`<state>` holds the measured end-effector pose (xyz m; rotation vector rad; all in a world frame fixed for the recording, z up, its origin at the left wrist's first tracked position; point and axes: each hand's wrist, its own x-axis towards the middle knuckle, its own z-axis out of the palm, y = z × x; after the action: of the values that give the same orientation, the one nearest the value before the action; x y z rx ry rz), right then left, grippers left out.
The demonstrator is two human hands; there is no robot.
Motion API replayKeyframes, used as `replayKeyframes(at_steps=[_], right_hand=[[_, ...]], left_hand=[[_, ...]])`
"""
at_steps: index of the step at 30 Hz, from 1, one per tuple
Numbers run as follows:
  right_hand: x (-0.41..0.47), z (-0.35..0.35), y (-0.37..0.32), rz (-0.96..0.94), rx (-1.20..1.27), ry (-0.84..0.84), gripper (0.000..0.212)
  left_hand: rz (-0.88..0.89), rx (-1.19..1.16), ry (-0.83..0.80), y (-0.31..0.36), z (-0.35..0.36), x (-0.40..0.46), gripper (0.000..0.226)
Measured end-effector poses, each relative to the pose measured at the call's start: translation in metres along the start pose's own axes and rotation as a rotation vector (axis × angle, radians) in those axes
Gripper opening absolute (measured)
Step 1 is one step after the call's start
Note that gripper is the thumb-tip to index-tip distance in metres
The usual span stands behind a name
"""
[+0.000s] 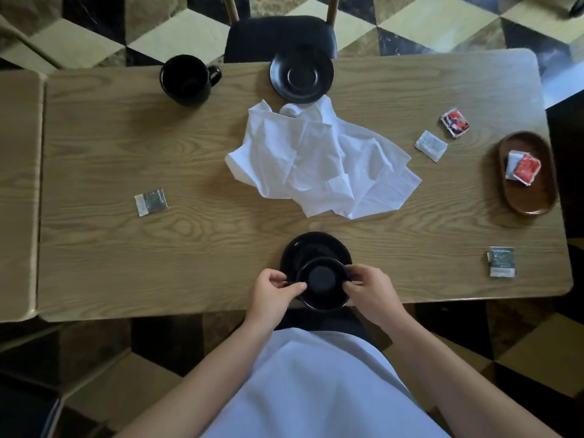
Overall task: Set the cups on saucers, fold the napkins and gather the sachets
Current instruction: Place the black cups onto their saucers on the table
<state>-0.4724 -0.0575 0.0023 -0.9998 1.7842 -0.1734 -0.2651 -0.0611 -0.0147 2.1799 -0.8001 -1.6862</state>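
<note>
Both of my hands hold a black cup at the table's near edge, my left hand on its left rim and my right hand on its right. The cup overlaps the near side of a black saucer. A second black cup stands at the far left, and another black saucer lies bare at the far edge. Crumpled white napkins lie in the middle. Loose sachets: a dark one on the left, a white one and a red one on the right, a dark one near right.
A brown oval wooden dish at the right edge holds a red and a white sachet. A black chair stands behind the far edge. A second wooden table adjoins on the left.
</note>
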Motion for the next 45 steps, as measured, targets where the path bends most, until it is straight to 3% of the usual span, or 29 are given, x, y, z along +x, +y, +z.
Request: replayKeyframes(at_steps=[15, 27, 30, 34, 42, 45], right_hand=[[0.027, -0.002, -0.012, 0.031, -0.036, -0.019, 0.036], [0.035, -0.016, -0.017, 0.113, -0.029, -0.161, 0.031], [0.043, -0.033, -0.027, 0.092, -0.099, -0.191, 0.033], [0.061, -0.061, -0.060, 0.045, 0.012, -0.121, 0.019], [0.121, -0.050, -0.187, -0.110, 0.187, -0.149, 0.009], [0.150, -0.035, -0.237, -0.143, 0.238, -0.152, 0.011]], left_hand=[[0.000, 0.047, 0.099, 0.009, 0.005, 0.020, 0.041], [-0.033, 0.077, 0.012, 0.019, -0.001, 0.019, 0.048], [-0.040, 0.001, 0.065, 0.040, -0.018, 0.023, 0.049], [0.014, -0.139, 0.147, 0.075, -0.050, 0.041, 0.024], [0.062, -0.427, 0.190, 0.146, -0.106, 0.103, 0.011], [0.056, -0.564, 0.210, 0.174, -0.129, 0.137, 0.018]])
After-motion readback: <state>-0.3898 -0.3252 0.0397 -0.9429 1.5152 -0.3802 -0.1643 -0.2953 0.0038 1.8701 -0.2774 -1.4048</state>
